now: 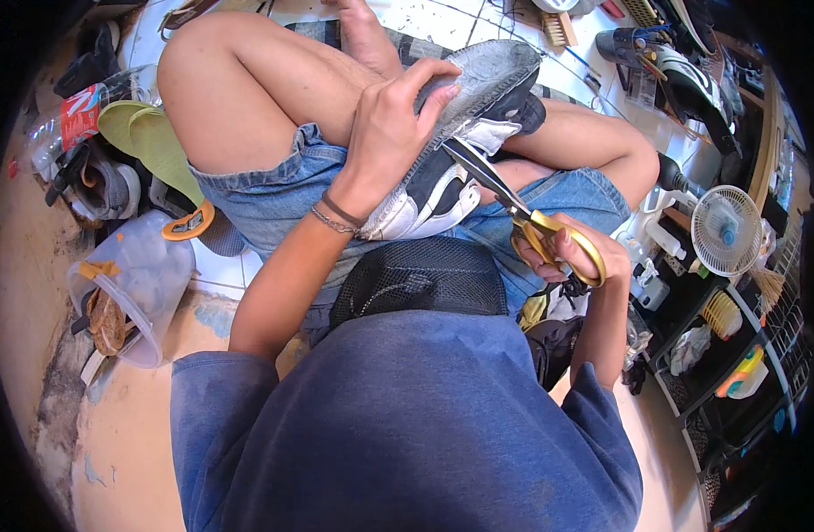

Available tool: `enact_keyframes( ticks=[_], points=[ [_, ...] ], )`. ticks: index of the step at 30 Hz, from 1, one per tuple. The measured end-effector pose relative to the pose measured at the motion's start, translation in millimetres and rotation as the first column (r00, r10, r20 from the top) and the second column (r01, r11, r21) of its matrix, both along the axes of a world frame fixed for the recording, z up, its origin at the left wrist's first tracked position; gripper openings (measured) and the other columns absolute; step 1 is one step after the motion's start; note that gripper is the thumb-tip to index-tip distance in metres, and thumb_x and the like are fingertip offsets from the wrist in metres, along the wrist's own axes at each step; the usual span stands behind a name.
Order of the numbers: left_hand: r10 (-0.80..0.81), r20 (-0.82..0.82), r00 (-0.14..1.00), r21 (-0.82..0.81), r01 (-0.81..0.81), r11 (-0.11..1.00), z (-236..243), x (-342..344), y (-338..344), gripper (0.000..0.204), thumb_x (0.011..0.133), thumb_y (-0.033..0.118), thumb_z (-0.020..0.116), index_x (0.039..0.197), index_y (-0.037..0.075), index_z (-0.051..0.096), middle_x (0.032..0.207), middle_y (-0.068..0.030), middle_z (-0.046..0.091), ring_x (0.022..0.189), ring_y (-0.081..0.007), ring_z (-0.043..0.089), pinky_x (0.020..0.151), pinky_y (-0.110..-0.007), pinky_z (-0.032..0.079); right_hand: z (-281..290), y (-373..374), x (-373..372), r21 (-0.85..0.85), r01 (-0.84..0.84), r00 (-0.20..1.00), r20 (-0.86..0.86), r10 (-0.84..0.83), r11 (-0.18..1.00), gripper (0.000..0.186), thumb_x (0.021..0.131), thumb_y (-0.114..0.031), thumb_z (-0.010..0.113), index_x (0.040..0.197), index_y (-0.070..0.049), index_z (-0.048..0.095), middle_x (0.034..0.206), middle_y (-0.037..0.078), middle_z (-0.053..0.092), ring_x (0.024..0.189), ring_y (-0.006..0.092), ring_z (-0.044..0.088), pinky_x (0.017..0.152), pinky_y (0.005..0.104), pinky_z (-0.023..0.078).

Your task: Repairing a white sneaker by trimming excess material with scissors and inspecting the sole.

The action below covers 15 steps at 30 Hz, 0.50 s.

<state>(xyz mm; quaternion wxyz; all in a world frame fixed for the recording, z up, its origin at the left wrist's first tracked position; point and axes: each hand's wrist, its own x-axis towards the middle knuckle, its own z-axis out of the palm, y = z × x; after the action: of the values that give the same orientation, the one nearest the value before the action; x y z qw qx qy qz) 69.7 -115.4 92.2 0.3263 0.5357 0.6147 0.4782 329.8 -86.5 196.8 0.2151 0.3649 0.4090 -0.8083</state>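
A black-and-white sneaker (429, 197) lies on its side across my lap, its worn grey sole (494, 75) facing up and away from me. My left hand (391, 120) is closed on the sole's edge, thumb and fingers pinching it near the middle. In my right hand (568, 253) is a pair of scissors (500, 186) with gold handles and dark blades, the fingers through the loops. The blade tips point up and left and reach the shoe where sole and upper meet; whether they touch it I cannot tell.
At left, a tipped translucent plastic bucket (154, 284), a green insole (145, 133) and a plastic bottle (66, 124) lie near more shoes. A wooden brush (557, 28) is at the top. A small white fan (726, 229) stands right, beside a black rack (690, 390).
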Motion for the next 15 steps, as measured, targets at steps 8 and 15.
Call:
enact_keyframes(
  ticks=[8,15],
  points=[
    [0.010,0.014,1.000,-0.027,-0.009,1.000,1.3,-3.5,-2.8,0.019,0.092,0.017,0.069,0.108,0.007,0.068,0.097,-0.0151,0.072,0.089,-0.0365,0.070,0.073,-0.040,0.054,-21.4,5.1,-1.5,-0.064,0.032,0.986,-0.159,-0.041,0.997,0.076,0.088,-0.084,0.040,0.082,-0.008,0.049,0.064,-0.006,0.039,0.052,0.0036,0.035,0.046,0.0215,0.027],
    [0.017,0.042,0.999,0.020,-0.018,1.000,0.2,-3.2,-2.9,0.019,0.092,0.015,0.070,0.109,0.006,0.068,0.097,-0.0148,0.072,0.090,-0.0355,0.071,0.074,-0.038,0.055,-50.6,-27.2,-6.9,0.004,0.168,0.945,-0.287,-0.160,0.986,0.080,0.081,-0.085,0.054,0.079,-0.005,0.048,0.065,-0.008,0.038,0.054,0.0027,0.035,0.046,0.0197,0.027]
  ],
)
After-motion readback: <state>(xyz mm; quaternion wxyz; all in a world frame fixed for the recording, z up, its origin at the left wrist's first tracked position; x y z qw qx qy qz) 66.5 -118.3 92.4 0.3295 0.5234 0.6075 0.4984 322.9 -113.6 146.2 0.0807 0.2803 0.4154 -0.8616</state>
